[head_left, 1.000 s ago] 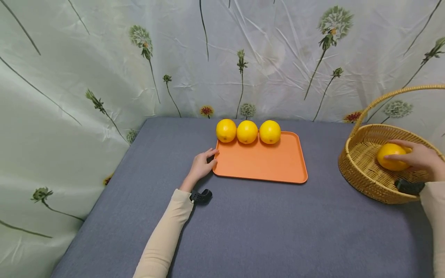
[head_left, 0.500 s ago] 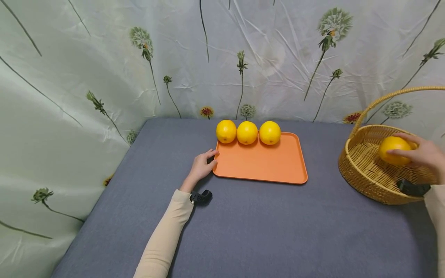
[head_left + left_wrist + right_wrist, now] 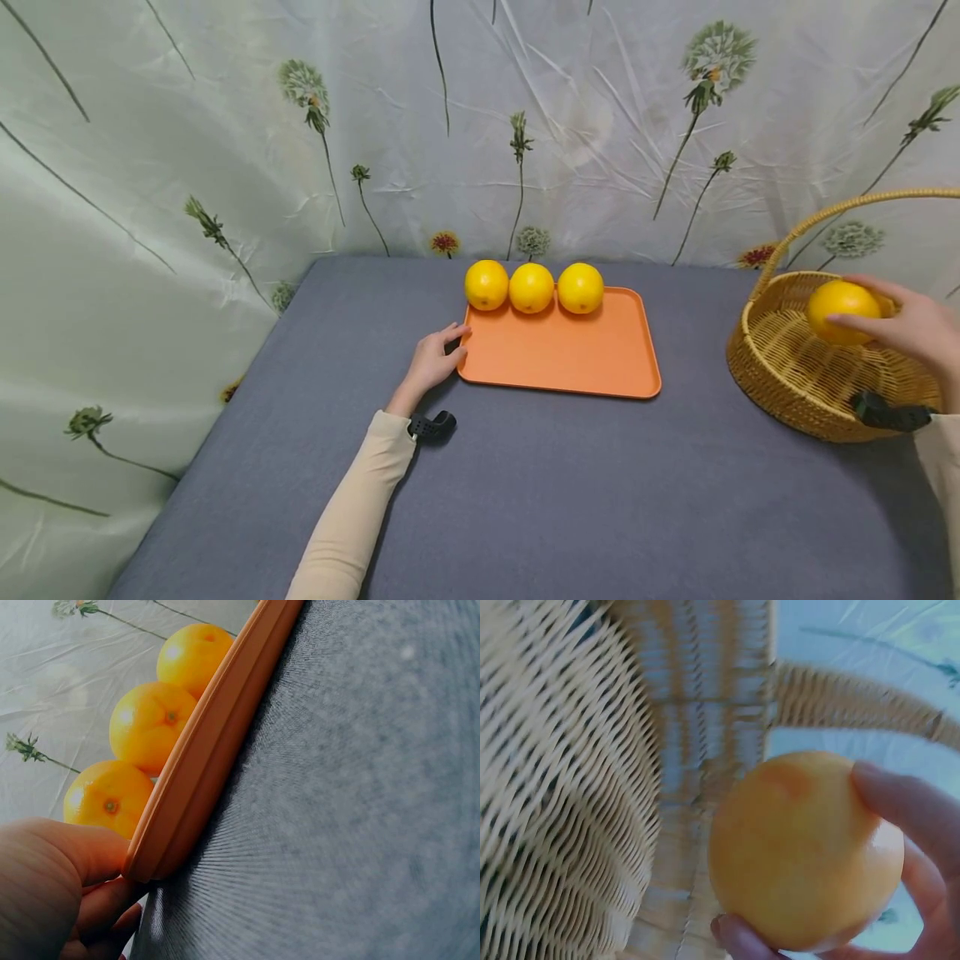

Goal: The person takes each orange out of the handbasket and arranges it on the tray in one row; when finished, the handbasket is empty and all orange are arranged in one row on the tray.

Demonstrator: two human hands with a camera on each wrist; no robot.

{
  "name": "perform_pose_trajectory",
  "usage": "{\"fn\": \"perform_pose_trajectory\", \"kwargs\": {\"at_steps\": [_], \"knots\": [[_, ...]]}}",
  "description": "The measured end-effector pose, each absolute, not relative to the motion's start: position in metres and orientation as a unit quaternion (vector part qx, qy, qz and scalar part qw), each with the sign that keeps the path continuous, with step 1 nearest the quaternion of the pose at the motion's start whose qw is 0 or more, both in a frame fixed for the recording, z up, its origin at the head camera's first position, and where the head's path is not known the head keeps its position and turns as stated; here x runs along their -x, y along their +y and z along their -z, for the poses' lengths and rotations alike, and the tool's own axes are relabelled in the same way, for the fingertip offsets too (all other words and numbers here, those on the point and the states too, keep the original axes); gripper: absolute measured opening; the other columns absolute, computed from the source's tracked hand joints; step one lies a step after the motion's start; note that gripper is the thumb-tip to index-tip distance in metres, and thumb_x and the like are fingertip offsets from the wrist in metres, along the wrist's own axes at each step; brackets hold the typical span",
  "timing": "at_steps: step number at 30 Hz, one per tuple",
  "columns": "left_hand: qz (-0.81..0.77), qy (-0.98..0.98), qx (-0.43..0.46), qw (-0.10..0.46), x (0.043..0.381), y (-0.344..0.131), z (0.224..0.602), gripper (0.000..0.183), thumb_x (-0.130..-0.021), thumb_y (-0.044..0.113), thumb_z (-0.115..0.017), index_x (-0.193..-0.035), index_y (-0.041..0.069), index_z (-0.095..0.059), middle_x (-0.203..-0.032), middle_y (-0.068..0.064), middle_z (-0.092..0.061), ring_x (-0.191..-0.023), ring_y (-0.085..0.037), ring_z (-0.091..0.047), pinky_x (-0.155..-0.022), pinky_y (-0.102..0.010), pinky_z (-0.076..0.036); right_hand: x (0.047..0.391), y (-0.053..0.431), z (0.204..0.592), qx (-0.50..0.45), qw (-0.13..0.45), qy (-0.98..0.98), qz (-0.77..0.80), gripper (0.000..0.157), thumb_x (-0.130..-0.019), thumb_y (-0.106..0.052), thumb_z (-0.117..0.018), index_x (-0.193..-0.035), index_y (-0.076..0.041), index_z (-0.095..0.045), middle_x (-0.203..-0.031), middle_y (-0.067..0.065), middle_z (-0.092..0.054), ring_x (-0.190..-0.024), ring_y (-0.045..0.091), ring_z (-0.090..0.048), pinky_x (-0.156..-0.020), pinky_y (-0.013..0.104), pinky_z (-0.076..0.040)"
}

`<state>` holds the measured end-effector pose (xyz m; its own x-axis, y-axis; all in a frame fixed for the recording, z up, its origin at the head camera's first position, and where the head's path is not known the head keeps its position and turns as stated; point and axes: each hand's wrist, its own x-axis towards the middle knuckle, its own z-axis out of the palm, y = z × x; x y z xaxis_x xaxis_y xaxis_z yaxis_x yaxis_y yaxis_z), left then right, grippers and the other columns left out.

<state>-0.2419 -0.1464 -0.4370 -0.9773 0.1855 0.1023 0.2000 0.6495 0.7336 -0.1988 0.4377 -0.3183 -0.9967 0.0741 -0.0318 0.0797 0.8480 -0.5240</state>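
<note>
An orange tray (image 3: pixel 562 354) lies on the cloth-covered table, with three oranges, a left one (image 3: pixel 486 285), a middle one (image 3: pixel 532 288) and a right one (image 3: pixel 581 288), lined up along its far edge. My left hand (image 3: pixel 432 358) holds the tray's left edge, thumb (image 3: pixel 97 851) at the rim in the left wrist view. At the right, a wicker basket (image 3: pixel 776 398) with a tall handle stands on the table. My right hand (image 3: pixel 911 327) grips another orange (image 3: pixel 842 312) between thumb and fingers, over the basket's inside. The right wrist view shows that orange (image 3: pixel 802 855) close up before the woven wall.
The basket's arched handle (image 3: pixel 806 221) rises behind the right hand and runs out of view. A flower-printed curtain (image 3: pixel 465 125) hangs behind and left of the grey-blue table (image 3: pixel 562 500). Each wrist wears a black band, the left band (image 3: pixel 432 426) near the tray.
My right hand has lifted the orange up from the basket's bottom, and over the last half second shifted slightly left. The left hand and the tray stay in place.
</note>
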Motion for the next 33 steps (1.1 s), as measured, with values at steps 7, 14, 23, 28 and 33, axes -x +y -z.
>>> {"fn": "perform_pose_trajectory", "kwargs": {"at_steps": [7,14,23,28,33], "knots": [[0.402,-0.909,0.105,0.014,0.242,-0.147,0.437,0.044,-0.088,0.014,-0.056,-0.132,0.009,-0.056,-0.143,-0.017,-0.045,-0.134,-0.033,-0.043,-0.111,-0.049,-0.033,0.188,0.416,0.314,-0.043,-0.064,0.939,0.334,0.067,-0.09,-0.031,-0.06,-0.147,-0.039,-0.025,-0.115,0.013,-0.045,-0.063,-0.012,-0.041,-0.05,0.019,-0.045],[0.406,-0.906,0.119,0.013,0.243,-0.147,0.437,0.042,-0.088,0.014,-0.056,-0.13,0.008,-0.057,-0.142,-0.018,-0.047,-0.134,-0.031,-0.043,-0.111,-0.048,-0.033,0.173,0.399,0.32,-0.062,-0.113,0.905,0.405,0.066,-0.088,-0.026,-0.063,-0.144,-0.039,-0.031,-0.114,-0.033,-0.033,-0.077,-0.012,-0.037,-0.053,0.009,-0.043],[0.407,-0.905,0.122,0.006,0.244,-0.147,0.44,0.043,-0.088,0.013,-0.056,-0.13,0.008,-0.057,-0.142,-0.018,-0.047,-0.134,-0.031,-0.043,-0.11,-0.048,-0.034,0.162,0.37,0.325,-0.103,-0.15,0.89,0.417,0.065,-0.086,-0.026,-0.064,-0.141,-0.043,-0.035,-0.149,-0.009,-0.031,-0.077,-0.017,-0.035,-0.056,0.001,-0.037],[0.413,-0.902,0.123,0.013,0.247,-0.146,0.44,0.042,-0.088,0.013,-0.056,-0.13,0.008,-0.057,-0.142,-0.019,-0.047,-0.134,-0.032,-0.043,-0.111,-0.049,-0.033,0.161,0.352,0.322,-0.083,-0.18,0.873,0.446,0.066,-0.084,-0.019,-0.067,-0.14,-0.039,-0.04,-0.145,-0.011,-0.037,-0.077,-0.016,-0.041,-0.06,-0.001,-0.037],[0.406,-0.905,0.123,0.015,0.249,-0.149,0.438,0.043,-0.088,0.013,-0.056,-0.131,0.008,-0.056,-0.143,-0.018,-0.046,-0.134,-0.032,-0.043,-0.111,-0.049,-0.034,0.167,0.332,0.314,-0.037,-0.181,0.858,0.479,0.066,-0.082,-0.009,-0.068,-0.139,-0.033,-0.045,-0.129,-0.018,-0.045,-0.075,-0.017,-0.05,-0.061,0.001,-0.042]]}}
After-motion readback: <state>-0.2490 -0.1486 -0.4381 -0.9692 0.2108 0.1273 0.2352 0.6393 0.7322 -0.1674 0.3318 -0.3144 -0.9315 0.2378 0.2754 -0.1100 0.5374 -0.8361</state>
